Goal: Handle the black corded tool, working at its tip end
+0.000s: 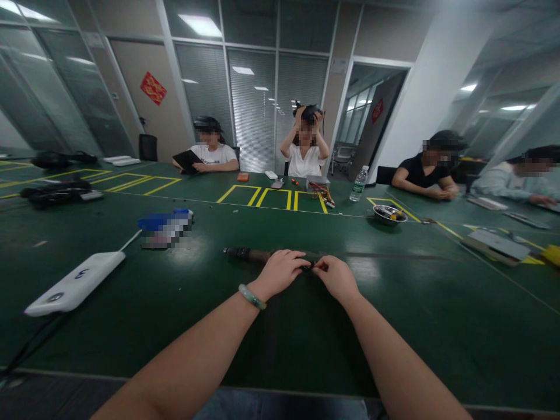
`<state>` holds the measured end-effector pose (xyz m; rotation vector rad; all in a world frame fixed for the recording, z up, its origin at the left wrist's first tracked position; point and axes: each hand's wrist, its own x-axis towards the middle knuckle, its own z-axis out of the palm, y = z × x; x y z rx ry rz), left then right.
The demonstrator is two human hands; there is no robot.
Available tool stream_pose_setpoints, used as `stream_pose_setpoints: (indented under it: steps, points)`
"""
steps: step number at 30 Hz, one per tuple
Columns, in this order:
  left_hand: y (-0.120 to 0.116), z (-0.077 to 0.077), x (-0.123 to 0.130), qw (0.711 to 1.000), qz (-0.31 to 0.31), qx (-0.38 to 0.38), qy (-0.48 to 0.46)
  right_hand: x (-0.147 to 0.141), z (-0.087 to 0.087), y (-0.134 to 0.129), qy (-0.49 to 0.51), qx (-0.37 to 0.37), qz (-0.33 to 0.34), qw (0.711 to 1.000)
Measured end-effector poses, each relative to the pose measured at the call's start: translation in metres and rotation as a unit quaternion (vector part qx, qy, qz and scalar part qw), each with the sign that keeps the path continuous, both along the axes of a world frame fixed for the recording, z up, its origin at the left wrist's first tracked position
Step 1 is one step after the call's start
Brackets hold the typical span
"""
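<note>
A long, dark cylindrical tool, like a straight electric screwdriver, lies across the green table with its narrow metal tip pointing left. My left hand is closed over its right part, palm down, with a bracelet at the wrist. Close beside it, my right hand pinches with thumb and forefinger at the tool's right end. A small dark part shows between the fingertips of both hands; what exactly the right fingers hold is hidden.
A white power bank with a cable lies left, near a blue-and-white packet. Ahead are a metal bowl of small parts, a water bottle and bundled wires. A grey box lies right. Several people sit across the table.
</note>
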<state>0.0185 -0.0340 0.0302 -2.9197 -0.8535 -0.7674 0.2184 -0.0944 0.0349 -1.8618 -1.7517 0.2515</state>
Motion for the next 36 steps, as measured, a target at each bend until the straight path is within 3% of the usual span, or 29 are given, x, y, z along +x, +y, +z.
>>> stream_pose_setpoints:
  steps: [5, 36]
  points:
    - [0.001, -0.0001, -0.0004, 1.0, 0.001, -0.004, 0.003, 0.0004, 0.0056, -0.0005, -0.029, -0.002, -0.007, 1.0]
    - [-0.0039, 0.0046, 0.0003, 1.0, 0.005, -0.015, -0.012, -0.0028, -0.0014, 0.0045, -0.044, 0.001, -0.012, 0.999]
